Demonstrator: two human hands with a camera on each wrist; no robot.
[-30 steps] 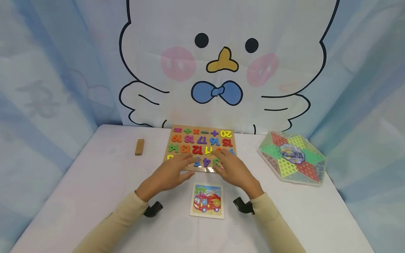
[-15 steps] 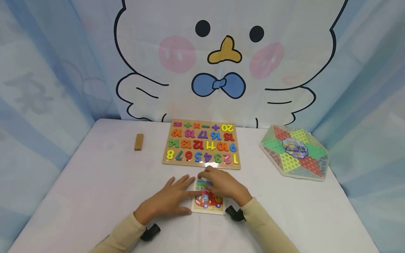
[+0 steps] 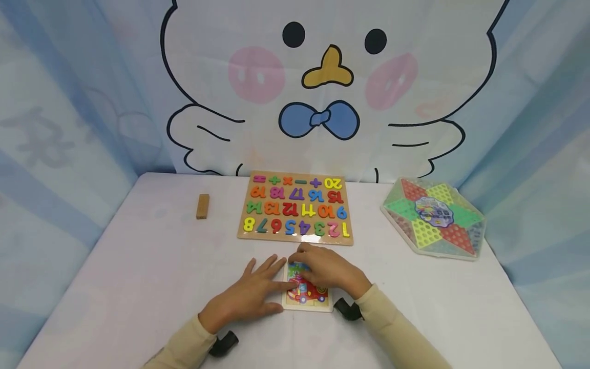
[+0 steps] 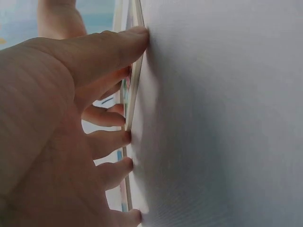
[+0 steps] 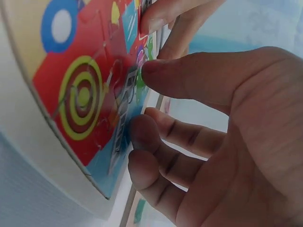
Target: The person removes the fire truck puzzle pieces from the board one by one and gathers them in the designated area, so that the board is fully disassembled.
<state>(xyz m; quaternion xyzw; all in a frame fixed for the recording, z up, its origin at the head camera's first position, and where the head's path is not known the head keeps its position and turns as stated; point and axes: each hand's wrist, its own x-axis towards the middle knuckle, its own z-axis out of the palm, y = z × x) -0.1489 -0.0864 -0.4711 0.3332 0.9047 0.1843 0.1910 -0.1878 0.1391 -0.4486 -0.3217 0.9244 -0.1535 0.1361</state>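
A small jigsaw puzzle of a red fire engine lies in a pale frame on the white table. My left hand spreads its straight fingers at the puzzle's left side. Its index finger rests on the picture, and the thumb touches the frame's edge. Bent over the puzzle's far edge is my right hand. In the right wrist view its curled fingers meet the far border while the thumb touches the picture. The right hand covers the puzzle's upper right part in the head view.
Behind the hands lies a wooden number board with coloured numerals and signs. A small wooden block is at the back left. At the right sits a hexagonal game box. A curtain with a cartoon animal hangs behind the table.
Both hands came down from above the number board to the puzzle. The left fingers spread beside it and the right fingers curled over its far edge. Over the last half second they barely moved.
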